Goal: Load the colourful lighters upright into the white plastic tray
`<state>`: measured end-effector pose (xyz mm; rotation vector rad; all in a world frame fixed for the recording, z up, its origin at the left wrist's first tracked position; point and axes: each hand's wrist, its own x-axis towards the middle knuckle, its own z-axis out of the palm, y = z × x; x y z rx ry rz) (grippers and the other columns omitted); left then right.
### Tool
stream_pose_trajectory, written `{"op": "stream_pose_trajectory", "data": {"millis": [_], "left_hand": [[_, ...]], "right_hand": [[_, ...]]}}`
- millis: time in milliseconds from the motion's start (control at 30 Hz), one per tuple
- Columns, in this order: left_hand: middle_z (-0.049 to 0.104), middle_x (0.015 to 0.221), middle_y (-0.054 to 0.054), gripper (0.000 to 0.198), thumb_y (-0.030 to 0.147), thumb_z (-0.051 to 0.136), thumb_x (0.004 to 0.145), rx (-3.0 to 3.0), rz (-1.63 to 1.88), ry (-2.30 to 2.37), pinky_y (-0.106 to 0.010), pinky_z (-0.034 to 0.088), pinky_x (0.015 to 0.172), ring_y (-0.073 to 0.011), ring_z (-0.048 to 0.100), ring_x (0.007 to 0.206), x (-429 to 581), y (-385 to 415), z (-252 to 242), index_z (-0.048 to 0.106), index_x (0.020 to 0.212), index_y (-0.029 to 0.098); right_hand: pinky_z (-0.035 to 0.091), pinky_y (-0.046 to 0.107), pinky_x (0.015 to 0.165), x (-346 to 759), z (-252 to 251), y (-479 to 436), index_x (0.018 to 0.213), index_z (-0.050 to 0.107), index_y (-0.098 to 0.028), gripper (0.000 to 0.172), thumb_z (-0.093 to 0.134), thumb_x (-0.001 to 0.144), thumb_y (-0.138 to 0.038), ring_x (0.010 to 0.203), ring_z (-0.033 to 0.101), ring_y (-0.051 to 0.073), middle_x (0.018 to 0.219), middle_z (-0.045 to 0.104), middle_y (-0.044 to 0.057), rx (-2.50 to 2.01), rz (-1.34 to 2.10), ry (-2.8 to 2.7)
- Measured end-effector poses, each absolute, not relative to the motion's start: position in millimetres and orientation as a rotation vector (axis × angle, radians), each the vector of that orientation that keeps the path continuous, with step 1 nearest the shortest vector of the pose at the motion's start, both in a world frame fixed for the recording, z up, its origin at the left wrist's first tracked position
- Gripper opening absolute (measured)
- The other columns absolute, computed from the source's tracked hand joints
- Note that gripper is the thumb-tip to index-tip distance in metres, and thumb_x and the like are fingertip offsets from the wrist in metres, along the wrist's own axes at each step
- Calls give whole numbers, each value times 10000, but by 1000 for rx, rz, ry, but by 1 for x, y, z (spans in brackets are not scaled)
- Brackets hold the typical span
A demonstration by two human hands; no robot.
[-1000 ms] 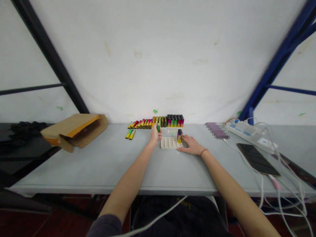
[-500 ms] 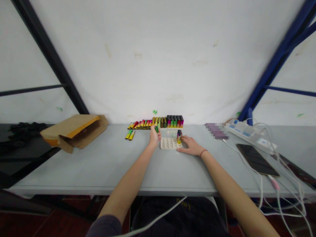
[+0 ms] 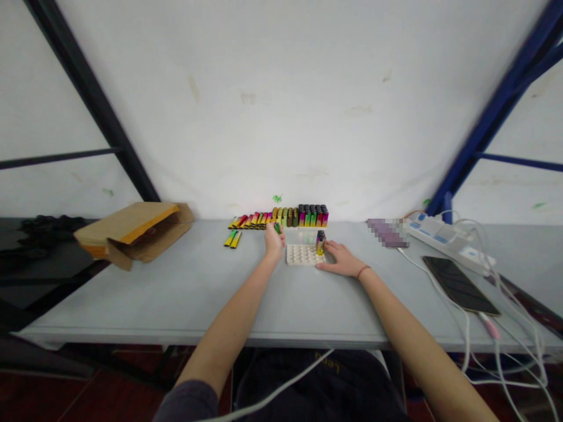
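Observation:
My left hand [image 3: 274,242] is closed around a small dark green piece [image 3: 277,228], mostly hidden by the fingers. It is just left of a white tray [image 3: 299,261] with rows of round holes. At the tray's right end stand a few upright cylinders [image 3: 321,242], black on top and purple to yellow below. My right hand [image 3: 343,260] grips that end of the tray, thumb at the front corner and fingers beside the cylinders. Behind the tray, black-topped colourful cylinders [image 3: 313,215] stand in a block, with yellow and dark open-looking tubes [image 3: 285,217] beside them.
Flat colourful sleeves [image 3: 251,221] lie in a row by the wall, and two yellow-green sleeves [image 3: 233,238] lie nearer. An open cardboard box [image 3: 136,231] is at left. A phone [image 3: 460,285], a power strip [image 3: 453,243] and white cables lie at right.
The left hand has shifted very slightly left, still around the green piece. The right hand stays at the tray. The whole view has moved a little.

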<state>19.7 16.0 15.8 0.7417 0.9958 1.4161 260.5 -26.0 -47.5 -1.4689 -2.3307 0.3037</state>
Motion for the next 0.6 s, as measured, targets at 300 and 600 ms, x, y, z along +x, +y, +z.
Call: {"op": "stream_pose_trajectory", "data": {"millis": [300, 600], "left_hand": [[451, 536, 91, 318, 545, 460, 956, 1182, 1307, 1036, -186, 303, 417, -85, 390, 393, 32, 12, 3, 451, 882, 236], [714, 1041, -89, 287, 446, 521, 984, 2100, 1241, 860, -300, 568, 769, -196, 692, 928, 42, 0, -12, 639, 1067, 198]], "right_hand": [[354, 584, 1201, 260, -48, -26, 1477, 550, -168, 854, 645, 847, -737, 1458, 458, 398, 1566, 503, 209, -1477, 299, -2337], [356, 590, 1184, 258, -48, -27, 1493, 532, -190, 831, 643, 860, -716, 1439, 475, 406, 1559, 517, 206, -1492, 269, -2342]]}}
